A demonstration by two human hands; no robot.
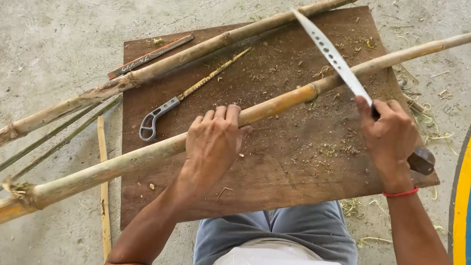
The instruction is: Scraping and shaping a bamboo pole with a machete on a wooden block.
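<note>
Nearest me, low in the frame, my left hand (213, 141) is wrapped over the bamboo pole (137, 158), fingers curled across its top and pressing it down on the brown board (282, 159). To the right, my right hand (390, 137) is clenched round the handle of a long knife (332, 56), whose perforated blade slants up and left and crosses the pole just past a node.

My worry is the blade. The pole is round and lies only on a flat board, so I judge it could roll under the edge; a glancing cut might then skid down the cane toward the left hand, which sits on the same pole with nothing between them.

The pole runs from the lower left corner to the upper right: pale tan, jointed, with a frayed, split sheath near its lower end and a thinner, cleaner top.

Farther off, a small handsaw (184, 96) lies on the board among shavings, and a second bamboo cane (198, 51) crosses the upper left of it, over the concrete floor (47, 8).
</note>
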